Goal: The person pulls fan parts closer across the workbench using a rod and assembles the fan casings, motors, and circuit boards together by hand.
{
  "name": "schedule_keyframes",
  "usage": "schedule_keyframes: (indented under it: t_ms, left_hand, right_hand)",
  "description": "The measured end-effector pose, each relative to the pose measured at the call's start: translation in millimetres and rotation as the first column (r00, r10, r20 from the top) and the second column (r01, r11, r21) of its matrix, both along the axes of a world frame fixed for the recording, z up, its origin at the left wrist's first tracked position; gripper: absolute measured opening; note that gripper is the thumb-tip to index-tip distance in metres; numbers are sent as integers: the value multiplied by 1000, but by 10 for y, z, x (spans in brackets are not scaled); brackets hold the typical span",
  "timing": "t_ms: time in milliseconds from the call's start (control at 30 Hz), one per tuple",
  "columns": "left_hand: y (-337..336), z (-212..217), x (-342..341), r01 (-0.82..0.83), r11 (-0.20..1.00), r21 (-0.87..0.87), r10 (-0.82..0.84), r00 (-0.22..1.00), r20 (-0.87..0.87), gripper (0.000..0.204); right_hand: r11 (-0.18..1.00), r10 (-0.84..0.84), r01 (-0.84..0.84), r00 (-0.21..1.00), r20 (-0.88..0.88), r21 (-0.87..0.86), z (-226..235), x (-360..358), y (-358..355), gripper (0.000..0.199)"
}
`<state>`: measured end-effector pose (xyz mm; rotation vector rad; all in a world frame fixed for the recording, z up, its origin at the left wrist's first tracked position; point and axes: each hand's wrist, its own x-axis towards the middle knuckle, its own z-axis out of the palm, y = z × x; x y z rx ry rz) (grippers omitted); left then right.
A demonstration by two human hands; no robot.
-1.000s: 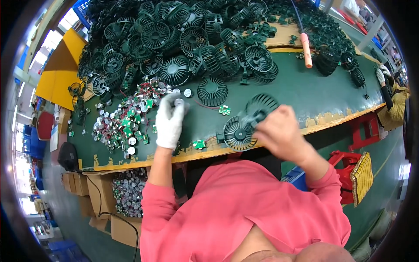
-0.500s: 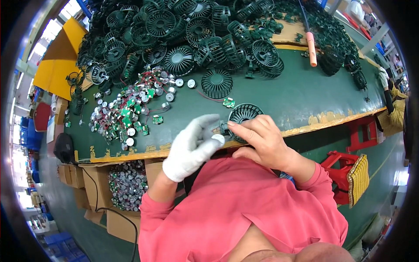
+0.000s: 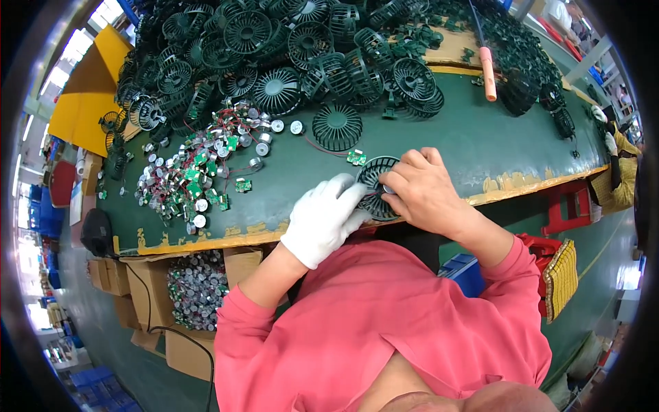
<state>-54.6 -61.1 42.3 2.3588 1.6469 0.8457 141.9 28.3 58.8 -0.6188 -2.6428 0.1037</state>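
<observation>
Near the table's front edge, a round dark green fan cage [image 3: 371, 169] sits between my two hands. My left hand [image 3: 324, 221], in a white glove, grips the cage's left rim with its fingers closed. With bare fingers pinched together, my right hand [image 3: 427, 193] reaches into the cage's open face. A small silver motor [image 3: 388, 189] shows at those fingertips, partly covered by them. Just beyond the cage lies a small green circuit board [image 3: 356, 157] on a red wire. Behind it another fan cage [image 3: 337, 128] rests on the table.
Motors with wires and boards [image 3: 195, 172] lie heaped at left. A large pile of fan cages [image 3: 274, 51] fills the back. A pink-handled tool [image 3: 488, 75] stands out at back right. Below are a cardboard box [image 3: 149, 292] of motors, a blue bin [image 3: 467, 276] and a cushioned stool [image 3: 563, 281].
The motor has gone from my gloved left hand to my right fingertips at the cage. My left hand has moved right onto the rim. The cage now faces up more fully.
</observation>
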Motion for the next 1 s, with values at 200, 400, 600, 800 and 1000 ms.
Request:
schedule_keyframes:
  t_ms: [200, 400, 600, 800, 1000]
  left_hand:
    - [42, -66, -97, 64, 997, 48, -58, 991, -123, 35]
    - [80, -44, -120, 105, 993, 44, -98, 985, -140, 34]
    - [59, -70, -121, 86, 994, 64, -77, 987, -139, 34]
    - [66, -78, -130, 79, 997, 3, -78, 990, -120, 34]
    - [51, -144, -142, 29, 997, 69, -28, 1000, -12, 35]
  right_hand:
    - [994, 109, -103, 983, 146, -44, 32, -38, 137, 26]
    - [985, 172, -163, 955, 244, -57, 3, -88, 136, 31]
    - [985, 145, -148, 989, -37, -90, -143, -10, 157, 31]
    - [984, 168, -156, 971, 171, -86, -59, -107, 186, 32]
    - [981, 187, -191, 929, 320, -21, -45, -135, 173, 31]
